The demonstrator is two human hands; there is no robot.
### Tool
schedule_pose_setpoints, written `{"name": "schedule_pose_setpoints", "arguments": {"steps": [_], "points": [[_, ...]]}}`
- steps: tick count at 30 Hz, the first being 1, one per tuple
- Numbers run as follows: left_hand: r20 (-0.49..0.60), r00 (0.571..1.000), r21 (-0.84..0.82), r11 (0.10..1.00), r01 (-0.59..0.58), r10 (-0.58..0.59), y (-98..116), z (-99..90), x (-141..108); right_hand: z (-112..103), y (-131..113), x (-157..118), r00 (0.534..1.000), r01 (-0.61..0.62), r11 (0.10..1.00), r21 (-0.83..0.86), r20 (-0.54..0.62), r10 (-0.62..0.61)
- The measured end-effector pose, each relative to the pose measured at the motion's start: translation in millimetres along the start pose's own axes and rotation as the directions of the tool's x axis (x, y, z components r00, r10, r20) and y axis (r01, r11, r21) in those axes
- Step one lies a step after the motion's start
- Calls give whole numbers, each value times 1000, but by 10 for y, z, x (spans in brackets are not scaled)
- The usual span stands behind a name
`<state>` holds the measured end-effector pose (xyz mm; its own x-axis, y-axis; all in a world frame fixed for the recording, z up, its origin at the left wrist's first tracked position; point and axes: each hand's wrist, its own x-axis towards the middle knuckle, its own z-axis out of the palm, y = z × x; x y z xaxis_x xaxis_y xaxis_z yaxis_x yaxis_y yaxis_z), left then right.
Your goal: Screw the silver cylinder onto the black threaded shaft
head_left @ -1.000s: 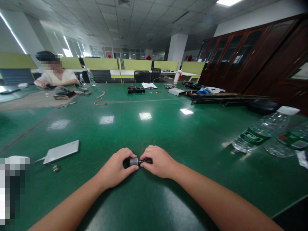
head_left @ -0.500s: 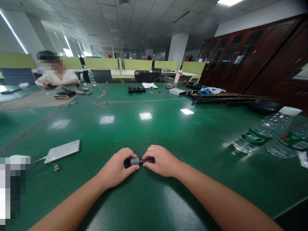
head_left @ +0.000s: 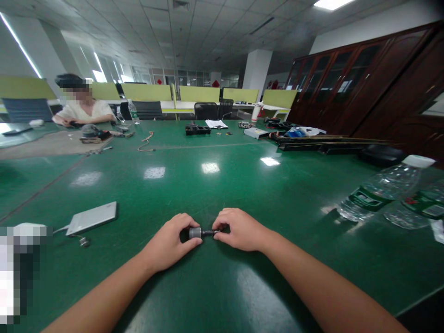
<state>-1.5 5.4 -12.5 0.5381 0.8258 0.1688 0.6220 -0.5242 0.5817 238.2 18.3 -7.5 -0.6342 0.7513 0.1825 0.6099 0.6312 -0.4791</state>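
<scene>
On the green table [head_left: 194, 189], my left hand [head_left: 172, 243] grips a short grey metal cylinder [head_left: 195, 232] between thumb and fingers. A thin dark shaft [head_left: 207, 233] sticks out of the cylinder's right side. Its right end is pinched by the thumb and fingertips of my right hand [head_left: 239, 229]. The cylinder and shaft lie in one line, level and close to the tabletop. My fingers partly cover both ends.
A silver flat box [head_left: 92, 218] with a cable lies to the left. Two clear water bottles [head_left: 379, 189] stand at the right. Further back are a black tray [head_left: 197, 130], a rope piece [head_left: 145, 141] and dark metal strips [head_left: 312, 141]. A person [head_left: 83, 108] sits at the far left.
My right hand has shifted slightly right, away from my left hand, and more of the dark shaft shows between them. My left hand has hardly moved.
</scene>
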Motion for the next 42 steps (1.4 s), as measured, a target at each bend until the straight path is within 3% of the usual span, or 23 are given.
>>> {"name": "schedule_pose_setpoints", "arguments": {"steps": [32, 37, 42], "points": [[6, 1000, -3, 1000, -4, 4, -10, 8, -8, -214, 122, -56, 990, -114, 991, -70, 80, 119], [3, 1000, -1, 1000, -7, 7, -26, 12, 6, -164, 80, -37, 992, -96, 995, -41, 83, 99], [-5, 1000, -23, 999, -31, 31, -67, 32, 10, 36, -47, 25, 999, -51, 997, 61, 19, 50]]}}
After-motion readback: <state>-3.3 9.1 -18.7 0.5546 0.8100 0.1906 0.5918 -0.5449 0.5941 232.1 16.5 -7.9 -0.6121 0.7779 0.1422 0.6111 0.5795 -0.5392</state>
